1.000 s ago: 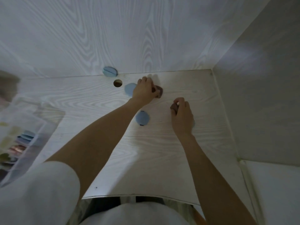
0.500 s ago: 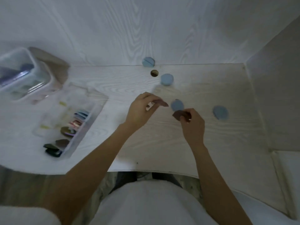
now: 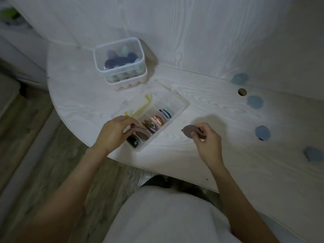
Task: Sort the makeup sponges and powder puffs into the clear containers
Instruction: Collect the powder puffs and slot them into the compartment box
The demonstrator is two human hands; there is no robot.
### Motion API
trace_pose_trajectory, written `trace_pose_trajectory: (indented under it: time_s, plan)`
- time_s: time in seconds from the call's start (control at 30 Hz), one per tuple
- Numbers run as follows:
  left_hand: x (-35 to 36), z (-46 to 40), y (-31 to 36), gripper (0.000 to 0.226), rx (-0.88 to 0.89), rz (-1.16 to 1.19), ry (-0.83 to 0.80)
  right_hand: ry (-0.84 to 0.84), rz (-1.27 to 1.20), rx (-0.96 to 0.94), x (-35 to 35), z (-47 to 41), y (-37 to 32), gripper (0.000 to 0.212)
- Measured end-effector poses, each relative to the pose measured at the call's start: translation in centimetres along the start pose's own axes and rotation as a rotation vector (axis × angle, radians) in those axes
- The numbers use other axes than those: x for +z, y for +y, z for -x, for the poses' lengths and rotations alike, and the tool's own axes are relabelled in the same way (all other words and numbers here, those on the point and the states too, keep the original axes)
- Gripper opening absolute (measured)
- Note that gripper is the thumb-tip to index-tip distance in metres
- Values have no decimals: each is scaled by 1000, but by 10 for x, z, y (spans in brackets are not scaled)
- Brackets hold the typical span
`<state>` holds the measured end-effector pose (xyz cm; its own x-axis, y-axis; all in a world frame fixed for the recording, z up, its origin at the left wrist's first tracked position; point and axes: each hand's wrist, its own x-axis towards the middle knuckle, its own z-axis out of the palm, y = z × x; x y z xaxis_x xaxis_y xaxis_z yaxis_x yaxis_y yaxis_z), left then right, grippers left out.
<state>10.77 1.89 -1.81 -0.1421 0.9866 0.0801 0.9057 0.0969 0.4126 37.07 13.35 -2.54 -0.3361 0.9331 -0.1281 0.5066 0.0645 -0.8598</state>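
Left hand (image 3: pixel 114 132) pinches a brown puff (image 3: pixel 138 128) over the tray (image 3: pixel 177 112); right hand (image 3: pixel 206 139) grips another puff (image 3: pixel 190 131)—slot each upright, frame centre.

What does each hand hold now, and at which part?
The right hand pinches a brown puff by its near edge. The left hand pinches another brown puff by its edge, over the divided container.

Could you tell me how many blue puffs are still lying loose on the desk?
4: one against the back wall, one just past the desk hole, one further along, one nearest the person. None looks hidden.
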Motion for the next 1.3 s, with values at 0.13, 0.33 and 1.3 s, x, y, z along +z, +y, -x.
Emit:
trace_pose_trajectory:
  time_s: [0.13,0.33,1.3]
  plan:
    - [7,-10,-13,13,116,-57,-32,56,-55,22,15,0,-13,18]
    - [27,-22,-26,14,164,-68,-122,137,-68,16,26,9,-16,20]
    - [5,-63,9,26,509,-714,-628,159,-92,23,59,21,-10,15]
